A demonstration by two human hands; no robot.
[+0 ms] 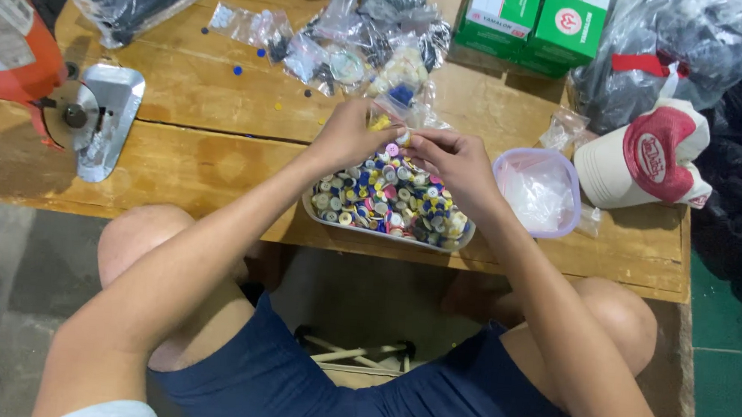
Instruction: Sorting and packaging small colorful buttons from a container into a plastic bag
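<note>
A clear tray (464, 236) heaped with several small buttons (389, 199) in yellow, blue, pink and white rests at the near edge of the wooden table (194, 155). Just above the heap, my left hand (351, 134) pinches a small clear plastic bag (392, 108) with a few buttons inside. My right hand (453, 160) meets it from the right, fingertips closed at the bag's mouth on what looks like a pale button, too small to tell for sure. My bare knees and dark blue shorts show below the table edge.
A lilac-rimmed tub (539, 193) of clear bags sits right of the tray, a red-and-white cap (649, 157) beyond it. Small filled bags (347, 40), green boxes (533, 21) and a grey plastic sack (673, 47) lie behind. An orange cutting machine (28, 59) stands at the left.
</note>
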